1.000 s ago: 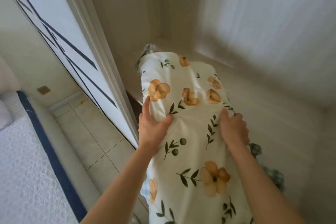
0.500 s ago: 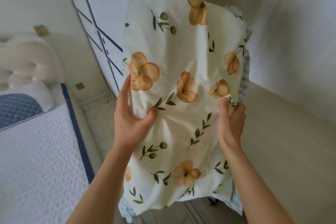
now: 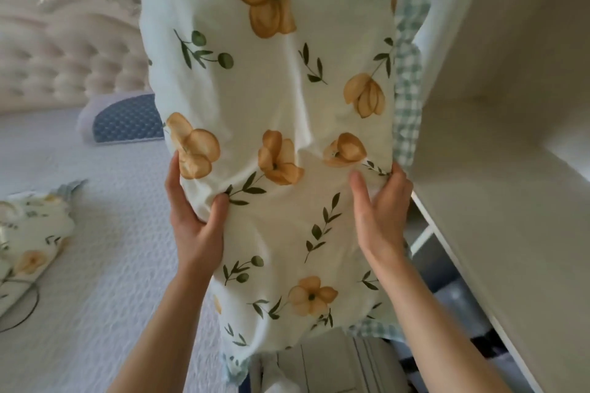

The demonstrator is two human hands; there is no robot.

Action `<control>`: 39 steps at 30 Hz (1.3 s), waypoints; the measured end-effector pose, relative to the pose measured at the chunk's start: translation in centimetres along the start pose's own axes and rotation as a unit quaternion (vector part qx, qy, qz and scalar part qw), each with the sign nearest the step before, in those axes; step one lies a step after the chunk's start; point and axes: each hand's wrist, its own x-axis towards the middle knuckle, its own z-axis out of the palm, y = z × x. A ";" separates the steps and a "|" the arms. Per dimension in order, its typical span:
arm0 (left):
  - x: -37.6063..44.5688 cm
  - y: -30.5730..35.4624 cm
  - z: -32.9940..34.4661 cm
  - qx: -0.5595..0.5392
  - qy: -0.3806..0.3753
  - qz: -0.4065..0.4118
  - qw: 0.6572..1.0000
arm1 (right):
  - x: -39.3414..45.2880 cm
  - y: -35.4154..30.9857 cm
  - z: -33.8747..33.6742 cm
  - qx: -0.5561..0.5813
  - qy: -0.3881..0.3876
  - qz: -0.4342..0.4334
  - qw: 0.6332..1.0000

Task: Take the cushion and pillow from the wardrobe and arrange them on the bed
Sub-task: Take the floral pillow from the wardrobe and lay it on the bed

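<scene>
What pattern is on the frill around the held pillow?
Green-and-white gingham check on the frill, bordering the floral pillow; clearest in the head view.

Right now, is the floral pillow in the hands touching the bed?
Apart. In the head view the floral pillow hangs in the air, gripped by left hand and right hand, clear of the bed.

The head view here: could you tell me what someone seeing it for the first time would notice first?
First, the floral pillow with a green checked frill, held up mid-frame and filling most of the view, gripped by the left hand and the right hand at its sides. Behind it on the left are the white bed, its tufted headboard and a blue pillow; a second floral cushion lies at the left edge.
</scene>
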 end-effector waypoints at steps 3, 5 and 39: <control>1.0 -1.9 -2.6 0.021 0.023 -0.017 0.999 | 0.5 0.0 3.9 0.019 -0.059 -0.003 0.998; 1.8 -3.2 -4.0 0.030 0.036 -0.031 0.998 | 0.9 0.1 6.4 0.027 -0.097 0.011 0.995; 30.9 -25.8 -1.0 0.098 0.114 -0.233 0.961 | 26.9 8.3 41.9 -0.022 -0.278 0.102 0.955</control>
